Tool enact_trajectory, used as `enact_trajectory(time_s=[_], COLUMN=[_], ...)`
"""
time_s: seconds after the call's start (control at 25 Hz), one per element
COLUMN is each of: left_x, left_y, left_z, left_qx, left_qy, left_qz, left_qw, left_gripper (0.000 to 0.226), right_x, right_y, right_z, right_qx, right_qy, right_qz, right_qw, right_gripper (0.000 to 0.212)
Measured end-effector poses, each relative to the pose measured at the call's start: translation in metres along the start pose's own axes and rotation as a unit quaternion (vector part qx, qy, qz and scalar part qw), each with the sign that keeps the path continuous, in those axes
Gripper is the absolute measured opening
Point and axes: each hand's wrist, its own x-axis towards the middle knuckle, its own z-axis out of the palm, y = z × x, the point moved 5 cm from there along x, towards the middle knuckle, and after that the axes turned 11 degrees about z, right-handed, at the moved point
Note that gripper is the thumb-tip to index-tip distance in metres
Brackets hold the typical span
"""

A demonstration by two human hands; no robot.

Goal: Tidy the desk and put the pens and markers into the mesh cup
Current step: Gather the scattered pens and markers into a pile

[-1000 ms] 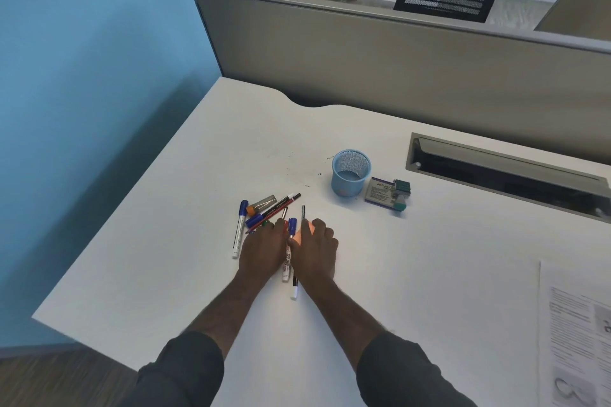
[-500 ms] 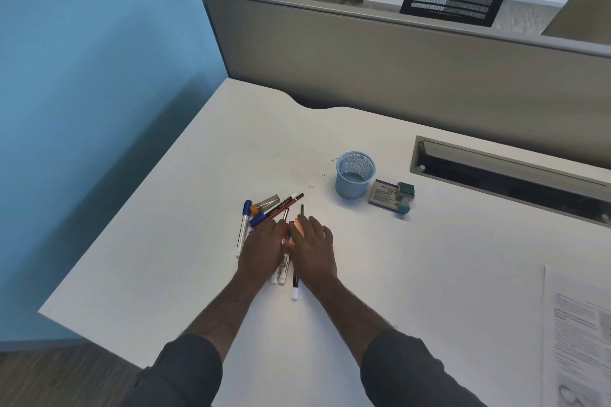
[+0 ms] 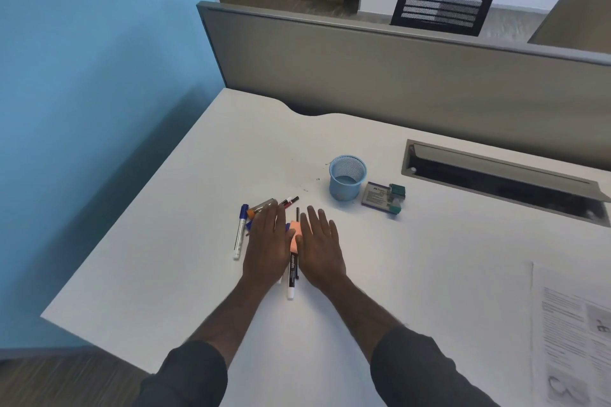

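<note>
A small heap of pens and markers lies on the white desk (image 3: 413,274), partly covered by both hands. My left hand (image 3: 267,244) lies flat with straight fingers on the left of the heap. My right hand (image 3: 319,246) lies flat beside it. Between the hands show a black marker with a white cap (image 3: 292,274) and an orange highlighter (image 3: 295,229). A white marker with a blue cap (image 3: 240,232) lies just left of my left hand. The light blue mesh cup (image 3: 347,178) stands upright beyond my right hand, with nothing visible inside.
A purple box of staples with a green stapler (image 3: 385,197) sits right of the cup. A cable tray opening (image 3: 502,180) runs along the back right. Printed paper (image 3: 575,334) lies at the right edge. A grey partition (image 3: 396,76) bounds the desk's far side.
Both hands have flattened and spread over the heap, with the fingers now straight. The view has shifted slightly, so the cup and the pens sit a little differently in the frame.
</note>
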Motion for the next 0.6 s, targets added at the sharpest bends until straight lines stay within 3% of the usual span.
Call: enact_trajectory(time_s=[0.24,0.6], left_x=[0.006,0.013], left_y=[0.034,0.128], left_z=[-0.010,-0.014], left_qx=[-0.029,-0.075], left_qy=[-0.018,-0.030], left_qz=[0.029,0.065], left_qw=[0.999,0.995], left_gripper=[0.058,0.058], right_x=[-0.015,-0.060], right_y=[0.035,0.115], right_z=[-0.033,-0.081], right_qx=[0.005,-0.029], right_qy=[0.036,0.072], right_qz=[0.027,0.137], right_qw=[0.999,0.988], right_gripper=[0.060,0.062])
